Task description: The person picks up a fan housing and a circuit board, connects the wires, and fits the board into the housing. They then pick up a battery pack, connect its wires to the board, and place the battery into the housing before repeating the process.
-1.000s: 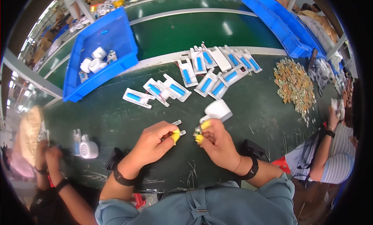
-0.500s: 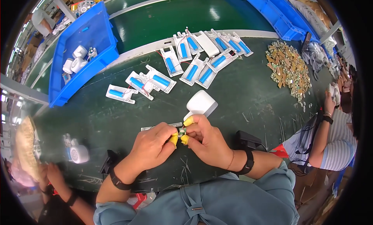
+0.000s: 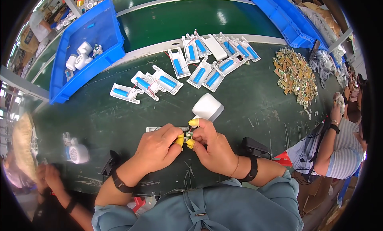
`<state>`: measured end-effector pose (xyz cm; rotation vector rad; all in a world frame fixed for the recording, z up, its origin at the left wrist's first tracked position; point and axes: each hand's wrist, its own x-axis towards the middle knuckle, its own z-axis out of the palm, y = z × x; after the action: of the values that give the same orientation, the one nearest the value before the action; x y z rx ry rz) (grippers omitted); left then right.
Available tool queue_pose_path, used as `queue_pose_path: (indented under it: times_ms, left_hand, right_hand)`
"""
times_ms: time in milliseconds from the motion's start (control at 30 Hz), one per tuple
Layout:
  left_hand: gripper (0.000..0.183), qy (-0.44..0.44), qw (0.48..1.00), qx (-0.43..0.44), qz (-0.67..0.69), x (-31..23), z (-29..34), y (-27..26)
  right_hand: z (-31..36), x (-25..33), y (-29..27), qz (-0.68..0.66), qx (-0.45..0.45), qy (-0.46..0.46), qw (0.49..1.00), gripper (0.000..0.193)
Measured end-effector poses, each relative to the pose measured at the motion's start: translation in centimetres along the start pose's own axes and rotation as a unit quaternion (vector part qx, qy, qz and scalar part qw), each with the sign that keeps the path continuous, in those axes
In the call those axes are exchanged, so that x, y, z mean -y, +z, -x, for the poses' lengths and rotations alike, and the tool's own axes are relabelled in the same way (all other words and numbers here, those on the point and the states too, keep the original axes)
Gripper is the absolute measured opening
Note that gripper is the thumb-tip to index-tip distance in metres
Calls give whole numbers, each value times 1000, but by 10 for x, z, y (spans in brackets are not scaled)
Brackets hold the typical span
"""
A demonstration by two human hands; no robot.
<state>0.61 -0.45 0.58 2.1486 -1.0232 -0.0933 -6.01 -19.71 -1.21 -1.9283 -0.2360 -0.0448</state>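
Dark green worktable, scratched and dull, fills most of the view, with the clock taken from the two hands near its front edge. At twelve o'clock, past a pale rail, runs a glossy green conveyor belt. One blue plastic bin stands at ten to eleven o'clock with a few white round-headed housings inside; another blue plastic bin lies at one o'clock, farther off. A co-worker in a striped sleeve sits toward four o'clock, and a second co-worker's forearms reach in at eight.

Spread from half past ten to one o'clock are white plastic half-shells, most bearing a blue cylindrical cell and several showing thin red wires. At two o'clock rises a heap of small tan and green boards. The person's left hand curls around a slender white plastic piece, mostly hidden, its yellow-capped thumb and forefinger pressed together. The right hand, also yellow-capped on thumb and forefinger, pinches a small green circuit board between the two sets of fingertips; exactly which fingers bear on it is hard to tell. A smooth white plastic housing rests at one o'clock, just beyond the right forefinger. Smaller again, a white grilled round-headed unit lies at nine.
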Motion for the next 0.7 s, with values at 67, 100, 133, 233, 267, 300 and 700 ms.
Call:
queue_pose_path:
  times_ms: [67,100,133,233,267,300,700]
  left_hand:
    - [25,7,1000,-2,-8,1,0,-2]
    - [25,13,1000,8,-7,1,-1,-2]
    - [25,18,1000,17,-7,2,-1,-3]
    - [25,23,999,24,-7,2,-1,-5]
    - [25,22,999,23,-7,2,-1,-5]
    - [25,27,999,20,-7,2,-1,-4]
    - [24,25,998,56,29,7,0,-8]
  right_hand:
    - [0,1,-1,3,9,2,1000,50]
    - [0,1,-1,6,15,7,1000,49]
    - [0,0,-1,7,17,6,1000,49]
    - [0,-3,1,2,16,0,1000,49]
    - [0,-1,0,1,18,5,1000,49]
    - [-1,0,0,-1,19,10,1000,49]
    - [0,-3,1,-7,49,0,999,51]
